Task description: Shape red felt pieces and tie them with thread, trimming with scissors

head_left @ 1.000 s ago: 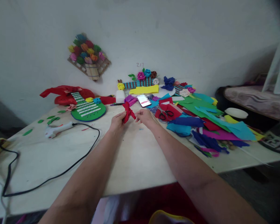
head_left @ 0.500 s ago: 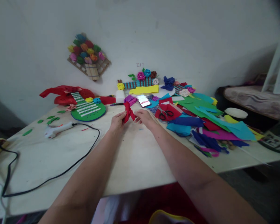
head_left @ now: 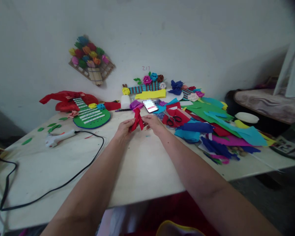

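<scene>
A folded, crinkled piece of red crepe paper (head_left: 137,118) is held up over the middle of the table. My left hand (head_left: 124,128) grips its lower left side between thumb and fingers. At the paper's right edge, my right hand (head_left: 151,123) is closed, with thumb and fingertips pinched on it. Part of the paper is hidden behind the fingers. Just beyond my hands lies a lit phone (head_left: 151,107), its screen partly blurred.
Scissors (head_left: 173,119) lie right of my hands, by a heap of coloured paper (head_left: 218,121). On the left are a glue gun (head_left: 60,138) with a black cable (head_left: 64,184), green paper leaves (head_left: 27,141) and a green guitar-shaped craft (head_left: 92,122). A white bowl (head_left: 247,117) stands far right.
The red paper has turned a little and stands more upright between my hands. My right fingers have come closer to it, from its lower right tip onto its edge. The view shifted slightly.
</scene>
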The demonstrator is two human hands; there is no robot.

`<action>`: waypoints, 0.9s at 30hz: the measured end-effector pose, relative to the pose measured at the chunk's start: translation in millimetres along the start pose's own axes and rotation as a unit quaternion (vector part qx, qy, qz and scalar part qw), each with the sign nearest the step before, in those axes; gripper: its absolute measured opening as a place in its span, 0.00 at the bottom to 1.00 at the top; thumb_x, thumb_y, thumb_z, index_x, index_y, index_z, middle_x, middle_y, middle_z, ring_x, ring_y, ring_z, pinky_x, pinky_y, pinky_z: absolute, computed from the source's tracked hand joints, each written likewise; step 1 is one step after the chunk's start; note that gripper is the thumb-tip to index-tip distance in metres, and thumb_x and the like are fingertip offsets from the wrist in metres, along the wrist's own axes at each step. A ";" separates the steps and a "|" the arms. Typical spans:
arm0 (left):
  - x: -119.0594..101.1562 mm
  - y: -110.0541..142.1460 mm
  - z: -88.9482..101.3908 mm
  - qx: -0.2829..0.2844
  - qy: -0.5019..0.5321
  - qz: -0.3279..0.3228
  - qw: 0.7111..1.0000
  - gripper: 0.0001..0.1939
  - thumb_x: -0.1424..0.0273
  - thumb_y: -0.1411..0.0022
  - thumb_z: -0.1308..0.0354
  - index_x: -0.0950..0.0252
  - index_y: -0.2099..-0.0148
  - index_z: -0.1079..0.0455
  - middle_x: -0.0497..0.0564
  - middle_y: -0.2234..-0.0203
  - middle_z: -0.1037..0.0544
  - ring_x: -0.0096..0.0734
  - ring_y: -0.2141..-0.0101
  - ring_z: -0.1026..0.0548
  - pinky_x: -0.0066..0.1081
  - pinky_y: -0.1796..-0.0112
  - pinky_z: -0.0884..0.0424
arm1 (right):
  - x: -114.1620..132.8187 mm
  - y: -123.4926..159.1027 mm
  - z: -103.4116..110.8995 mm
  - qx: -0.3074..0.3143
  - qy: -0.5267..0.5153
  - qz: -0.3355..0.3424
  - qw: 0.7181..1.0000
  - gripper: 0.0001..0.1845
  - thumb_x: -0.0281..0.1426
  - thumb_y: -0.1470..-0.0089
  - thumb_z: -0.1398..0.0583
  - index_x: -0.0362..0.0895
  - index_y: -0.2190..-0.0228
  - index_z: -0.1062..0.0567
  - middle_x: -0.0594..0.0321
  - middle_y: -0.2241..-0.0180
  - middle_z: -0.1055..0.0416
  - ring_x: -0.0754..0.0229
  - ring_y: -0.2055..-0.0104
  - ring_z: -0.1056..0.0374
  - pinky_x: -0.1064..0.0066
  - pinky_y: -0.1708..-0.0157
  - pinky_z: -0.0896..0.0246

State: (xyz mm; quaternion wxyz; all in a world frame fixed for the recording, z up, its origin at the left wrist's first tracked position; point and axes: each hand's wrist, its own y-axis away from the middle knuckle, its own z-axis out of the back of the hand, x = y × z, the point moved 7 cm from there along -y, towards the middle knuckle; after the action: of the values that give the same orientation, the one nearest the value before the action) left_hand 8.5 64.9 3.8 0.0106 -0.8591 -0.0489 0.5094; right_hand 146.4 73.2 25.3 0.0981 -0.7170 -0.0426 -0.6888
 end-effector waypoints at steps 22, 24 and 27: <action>-0.4 6.1 -6.9 0.032 -0.044 0.019 0.998 0.11 0.73 0.61 0.34 0.72 0.71 0.25 0.54 0.78 0.24 0.26 0.78 0.29 0.27 0.74 0.35 | -2.0 -0.5 -0.8 -0.021 0.012 -0.004 1.000 0.05 0.20 0.60 0.43 0.40 0.77 0.30 0.69 0.82 0.34 0.71 0.83 0.42 0.80 0.87 0.50; -0.6 6.4 -7.2 0.023 -0.042 0.021 0.999 0.10 0.74 0.62 0.34 0.72 0.72 0.25 0.54 0.79 0.24 0.26 0.79 0.30 0.26 0.75 0.35 | -1.2 -1.1 -1.0 -0.023 0.000 0.008 1.000 0.05 0.20 0.61 0.43 0.40 0.77 0.29 0.69 0.81 0.35 0.71 0.83 0.43 0.79 0.87 0.50; -0.5 6.2 -6.9 0.006 -0.036 0.024 0.999 0.08 0.75 0.62 0.35 0.72 0.73 0.26 0.53 0.79 0.24 0.24 0.79 0.30 0.25 0.75 0.35 | 1.0 -0.1 -1.6 -0.016 -0.011 0.012 1.000 0.05 0.20 0.62 0.43 0.40 0.77 0.29 0.69 0.81 0.36 0.71 0.82 0.43 0.79 0.87 0.49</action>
State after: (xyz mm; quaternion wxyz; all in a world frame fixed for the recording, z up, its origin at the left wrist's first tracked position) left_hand 14.7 58.8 7.2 0.0019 -0.8411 -0.0255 0.5403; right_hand 144.9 72.8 26.3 0.0946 -0.7267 -0.0238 -0.6799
